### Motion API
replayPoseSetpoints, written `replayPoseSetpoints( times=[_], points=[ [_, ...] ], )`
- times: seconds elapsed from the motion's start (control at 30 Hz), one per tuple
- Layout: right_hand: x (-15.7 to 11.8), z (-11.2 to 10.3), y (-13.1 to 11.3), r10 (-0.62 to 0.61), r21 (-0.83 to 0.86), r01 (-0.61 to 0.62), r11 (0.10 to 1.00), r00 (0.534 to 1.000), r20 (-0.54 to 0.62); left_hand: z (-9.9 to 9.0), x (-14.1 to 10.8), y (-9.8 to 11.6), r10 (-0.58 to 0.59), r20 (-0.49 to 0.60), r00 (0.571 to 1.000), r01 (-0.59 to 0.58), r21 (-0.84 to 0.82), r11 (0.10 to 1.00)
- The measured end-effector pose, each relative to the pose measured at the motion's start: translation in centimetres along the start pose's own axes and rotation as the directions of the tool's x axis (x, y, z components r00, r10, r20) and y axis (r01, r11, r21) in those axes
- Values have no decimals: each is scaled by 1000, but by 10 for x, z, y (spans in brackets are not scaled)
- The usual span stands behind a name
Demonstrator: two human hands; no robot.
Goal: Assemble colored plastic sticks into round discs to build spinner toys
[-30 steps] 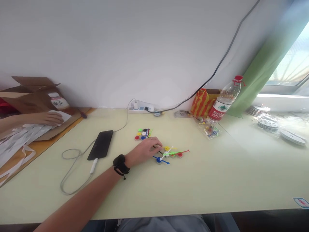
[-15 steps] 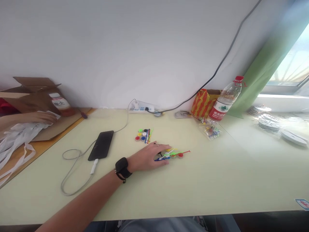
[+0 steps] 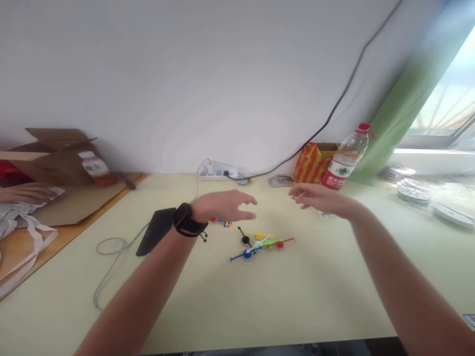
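My left hand [image 3: 224,205], with a black watch on its wrist, hovers over the table with thumb and fingers apart and nothing between them. My right hand [image 3: 319,198] is raised opposite it, its fingers loosely spread and a little blurred; I see nothing in it. Below and between them lies a cluster of plastic arrow spinners on round bases: a black spinner [image 3: 245,240], a blue spinner [image 3: 247,254], a yellow spinner [image 3: 259,236], a red spinner [image 3: 279,244], plus white and green ones. Loose arrows and discs [image 3: 227,224] are mostly hidden behind my left hand.
A phone [image 3: 154,235] on a cable lies left. Along the wall are a power strip [image 3: 218,171], glasses [image 3: 281,181], a striped bag [image 3: 309,163] and a water bottle [image 3: 343,163]. Another person's hand [image 3: 27,193] is by a cardboard box [image 3: 63,168]. Round discs [image 3: 413,190] are stacked right.
My left hand has lifted off the spinners and moved up and left, uncovering them. My right hand has come into view from the right. The other person's hand has shifted left.
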State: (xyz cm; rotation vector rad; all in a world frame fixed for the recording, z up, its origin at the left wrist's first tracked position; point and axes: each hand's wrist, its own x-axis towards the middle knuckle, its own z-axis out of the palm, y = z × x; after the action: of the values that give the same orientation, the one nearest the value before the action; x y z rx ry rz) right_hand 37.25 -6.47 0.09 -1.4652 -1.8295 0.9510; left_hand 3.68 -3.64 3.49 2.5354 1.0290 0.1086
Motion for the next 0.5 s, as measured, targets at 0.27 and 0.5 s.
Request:
replayPoseSetpoints(
  times=[0.27,0.5],
  points=[
    [112,58,52,322,545,-178,819,930,-180,-18,-11,-30,-79,55,995,81,-33,996],
    [130,66,66,351,596,-67,800,858,-375,-20,-12,-52,-107,52,993,108,-7,994]
  ],
)
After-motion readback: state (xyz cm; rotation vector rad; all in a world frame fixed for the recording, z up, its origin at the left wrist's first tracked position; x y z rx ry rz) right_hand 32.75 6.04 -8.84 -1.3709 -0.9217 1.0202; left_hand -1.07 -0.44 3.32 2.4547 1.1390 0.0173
